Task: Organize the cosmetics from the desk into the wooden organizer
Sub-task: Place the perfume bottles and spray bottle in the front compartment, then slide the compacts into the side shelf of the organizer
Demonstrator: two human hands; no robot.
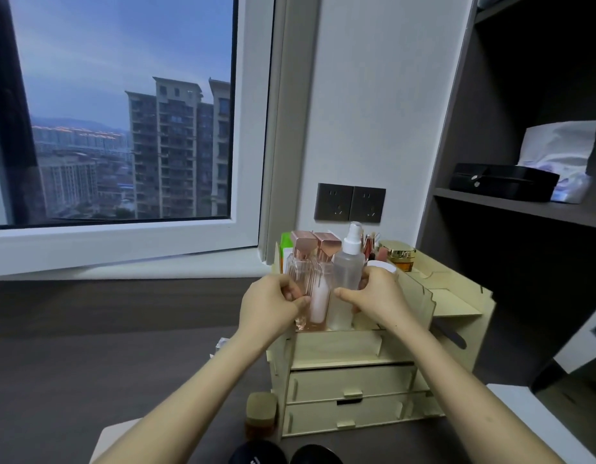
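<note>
Both bare forearms reach forward from the bottom edge and converge toward the middle. The left hand (273, 304) is curled, thumb pointing right, fingers (291, 289) bent inward in a pinch. The right hand (378, 298) mirrors it, thumb stretched left, fingers wrapped round and mostly hidden.

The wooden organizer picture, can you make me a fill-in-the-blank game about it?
1. The left hand touches a clear bottle with a ____ coloured cap.
2. The right hand is on the frosted ____ bottle.
3. The wooden organizer has ____ drawers in front.
4. A jar with a ____ lid stands at the organizer's back.

Missing words: pink; spray; two; gold
</note>
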